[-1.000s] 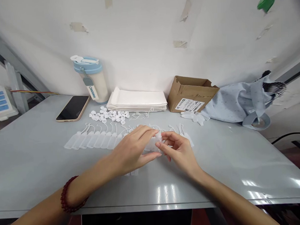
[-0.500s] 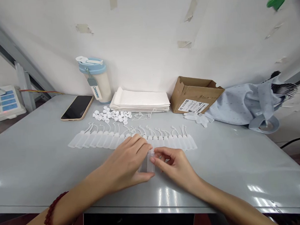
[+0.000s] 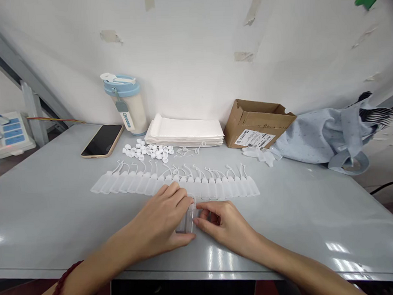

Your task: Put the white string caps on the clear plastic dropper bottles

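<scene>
My left hand (image 3: 168, 215) is closed around a small clear plastic case (image 3: 188, 221), thumb on its near end and fingers over its far end, hiding much of it. At the case's right edge is my right hand (image 3: 220, 220), its thumb and forefinger curved and apart. No object shows between those fingertips; whether they touch the case I cannot tell. Just beyond both hands lies a row of flat translucent bottles (image 3: 214, 189), each with a thin white cord at its neck. Part of the row is covered by my left hand.
Behind the row lie a pile of small white caps (image 3: 140, 149), some loose cords (image 3: 185, 152) and stacked white padded envelopes (image 3: 186, 130). A phone (image 3: 102, 141) and a tumbler (image 3: 130, 109) stand left; a cardboard box (image 3: 260, 121) and a pale blue bag (image 3: 315, 137) are right.
Both hands have shifted slightly toward me, the left also leftward. The translucent piece that was upright between my hands now appears as part of the clear case's edge. My right fingertips have loosened.
</scene>
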The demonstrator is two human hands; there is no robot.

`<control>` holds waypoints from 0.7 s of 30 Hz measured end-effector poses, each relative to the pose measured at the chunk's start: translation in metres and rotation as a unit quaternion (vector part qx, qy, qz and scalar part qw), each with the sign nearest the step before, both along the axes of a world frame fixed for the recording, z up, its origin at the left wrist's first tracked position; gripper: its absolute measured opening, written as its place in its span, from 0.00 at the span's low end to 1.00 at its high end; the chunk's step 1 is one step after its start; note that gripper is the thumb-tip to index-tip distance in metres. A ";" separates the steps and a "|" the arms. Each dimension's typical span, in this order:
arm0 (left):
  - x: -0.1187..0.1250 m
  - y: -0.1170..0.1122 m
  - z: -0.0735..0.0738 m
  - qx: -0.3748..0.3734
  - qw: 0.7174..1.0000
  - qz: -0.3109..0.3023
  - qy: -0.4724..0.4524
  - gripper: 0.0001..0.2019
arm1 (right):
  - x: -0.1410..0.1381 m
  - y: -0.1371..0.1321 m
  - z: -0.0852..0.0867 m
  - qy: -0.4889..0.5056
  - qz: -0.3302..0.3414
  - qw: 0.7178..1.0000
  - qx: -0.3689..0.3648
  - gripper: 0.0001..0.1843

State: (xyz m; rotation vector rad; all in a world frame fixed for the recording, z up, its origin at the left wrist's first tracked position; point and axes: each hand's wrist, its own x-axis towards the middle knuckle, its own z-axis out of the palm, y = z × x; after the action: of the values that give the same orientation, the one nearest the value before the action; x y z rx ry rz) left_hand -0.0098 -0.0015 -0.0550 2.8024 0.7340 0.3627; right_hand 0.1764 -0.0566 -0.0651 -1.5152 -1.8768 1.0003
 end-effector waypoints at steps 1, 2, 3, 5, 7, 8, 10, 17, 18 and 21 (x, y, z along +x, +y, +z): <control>-0.001 0.001 0.001 -0.006 1.000 0.000 0.005 0.14 | 0.000 0.000 0.000 -0.003 0.003 1.000 -0.003 0.06; -0.002 0.002 0.001 -0.013 1.000 -0.001 0.012 0.14 | -0.001 0.000 0.001 -0.004 0.004 1.000 -0.004 0.06; -0.002 0.003 0.002 -0.019 1.000 -0.001 0.018 0.14 | -0.001 0.000 0.001 -0.005 0.006 1.000 -0.003 0.05; -0.003 0.004 0.003 -0.028 0.999 -0.002 0.028 0.14 | -0.001 0.001 0.001 -0.009 0.006 1.000 0.000 0.04; -0.004 0.005 0.005 -0.031 0.999 -0.001 0.036 0.13 | -0.001 0.001 0.001 -0.014 0.008 1.000 0.000 0.04; -0.003 0.005 0.005 -0.032 0.999 -0.001 0.040 0.13 | -0.002 0.001 0.000 -0.016 0.007 1.000 -0.001 0.04; -0.003 0.005 0.007 -0.035 0.998 0.001 0.046 0.13 | -0.002 0.002 0.000 -0.019 0.007 1.000 -0.002 0.04; -0.002 0.005 0.010 -0.031 0.998 0.004 0.050 0.12 | -0.001 0.002 -0.003 -0.027 0.009 1.000 -0.003 0.07; -0.002 0.005 0.010 -0.029 0.998 0.004 0.050 0.12 | -0.001 0.002 -0.004 -0.027 0.009 1.000 -0.003 0.07; -0.002 0.004 0.009 -0.025 0.998 0.006 0.049 0.13 | -0.001 0.001 -0.004 -0.027 0.009 1.000 -0.005 0.08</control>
State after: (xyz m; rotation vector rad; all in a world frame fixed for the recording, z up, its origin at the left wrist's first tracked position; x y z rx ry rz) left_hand -0.0118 0.0028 -0.0461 2.7854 0.7694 0.2074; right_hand 0.1756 -0.0553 -0.0688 -1.5473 -1.9284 0.9881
